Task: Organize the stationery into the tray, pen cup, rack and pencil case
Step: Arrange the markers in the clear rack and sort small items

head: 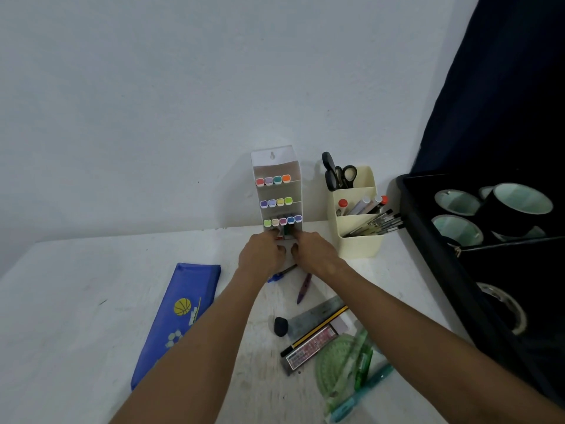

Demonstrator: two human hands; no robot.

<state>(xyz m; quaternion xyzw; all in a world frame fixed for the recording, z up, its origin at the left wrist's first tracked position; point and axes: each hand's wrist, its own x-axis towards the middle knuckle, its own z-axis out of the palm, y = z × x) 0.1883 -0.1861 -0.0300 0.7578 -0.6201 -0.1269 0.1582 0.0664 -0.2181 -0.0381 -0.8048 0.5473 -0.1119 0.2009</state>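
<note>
A white tiered marker rack (276, 166) stands against the wall with rows of coloured-capped markers (273, 180). Both hands meet at its lowest tier: my left hand (262, 254) and my right hand (312, 252) have curled fingers around a bundle of markers (284, 234) at the rack's base. A cream pen cup (356, 223) to the right holds scissors (337, 174), pens and brushes. A blue pencil case (183, 313) lies flat at the left. A black tray (458, 270) on the right holds tape rolls.
Loose on the table near me: a blue pen (279, 275), a purple pen (304, 288), a black eraser (280, 326), a steel ruler (318, 315), a yellow-black pencil (315, 332), a lead box (308, 347), a green protractor (339, 371) and teal pens (363, 390). A dark curtain (504, 87) hangs at the right.
</note>
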